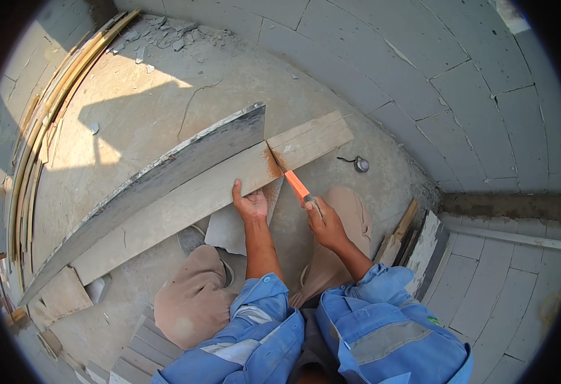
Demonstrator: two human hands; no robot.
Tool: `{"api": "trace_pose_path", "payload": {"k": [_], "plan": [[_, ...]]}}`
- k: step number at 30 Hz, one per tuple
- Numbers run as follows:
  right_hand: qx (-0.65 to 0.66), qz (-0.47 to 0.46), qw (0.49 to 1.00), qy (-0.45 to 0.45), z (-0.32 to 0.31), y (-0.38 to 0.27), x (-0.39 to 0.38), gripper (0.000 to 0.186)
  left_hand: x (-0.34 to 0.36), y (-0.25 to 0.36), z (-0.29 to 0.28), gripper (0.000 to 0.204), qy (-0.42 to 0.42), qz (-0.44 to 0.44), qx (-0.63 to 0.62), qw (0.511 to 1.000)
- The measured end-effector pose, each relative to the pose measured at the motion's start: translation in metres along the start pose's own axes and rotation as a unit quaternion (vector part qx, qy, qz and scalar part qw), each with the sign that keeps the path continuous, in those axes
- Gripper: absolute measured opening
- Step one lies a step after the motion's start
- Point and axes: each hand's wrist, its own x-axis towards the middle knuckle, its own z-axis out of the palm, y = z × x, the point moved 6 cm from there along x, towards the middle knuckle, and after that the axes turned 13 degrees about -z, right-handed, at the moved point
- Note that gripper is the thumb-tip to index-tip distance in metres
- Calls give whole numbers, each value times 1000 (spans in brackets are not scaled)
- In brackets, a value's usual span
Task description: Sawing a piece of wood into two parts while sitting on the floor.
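A long pale wooden plank [184, 208] lies slantwise in front of me, from near left to far right. My left hand [252, 203] grips its near edge palm up, thumb along the side and fingers hidden beneath. In my right hand [324, 223] is a hand saw [296, 185] with an orange handle, my fingers wrapped round its lower end. The saw's dark blade crosses the plank toward its right end, and reddish-brown sawdust [272, 163] lies about it. Along the plank's far side, a wide grey board [165, 166] stands on edge.
A tape measure [361, 164] rests on the concrete floor [229, 70] beyond my right knee. A grey block [226, 224] sits under the plank. Long bent-looking poles [43, 134] line the left wall; wood offcuts [399, 230] lie at right. Block walls [415, 83] rise ahead.
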Motion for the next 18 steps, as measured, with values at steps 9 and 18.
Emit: {"api": "trace_pose_path", "payload": {"k": [9,18], "plan": [[77,44,996,-13,-22,-18,-44,47,-4,-6,-2,53,-9,5,-18,1000],[54,-27,998,34,14,18,19,46,2,-13,3,55,-30,-7,-14,999]]}}
